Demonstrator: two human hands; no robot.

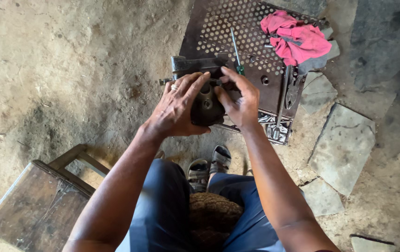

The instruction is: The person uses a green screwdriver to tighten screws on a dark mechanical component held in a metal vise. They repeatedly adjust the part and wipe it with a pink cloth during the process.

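A dark, greasy metal part (206,106) with a round hole in its face is held between both my hands, above the near edge of a perforated metal plate (218,32). My left hand (177,106), a ring on one finger, wraps its left side with the fingers over the top. From the other side, my right hand (241,99) grips it, with the thumb pressed on the front. Just beyond my fingers a dark metal block (188,64) lies on the plate. Most of the part is hidden by my hands.
A green-handled screwdriver (236,50), a pink rag (295,38) and pliers (292,91) lie on the plate. A wooden stool (36,205) stands at lower left. Flat stone slabs (344,147) lie on the dirt floor at right. My sandalled feet (209,167) rest below the hands.
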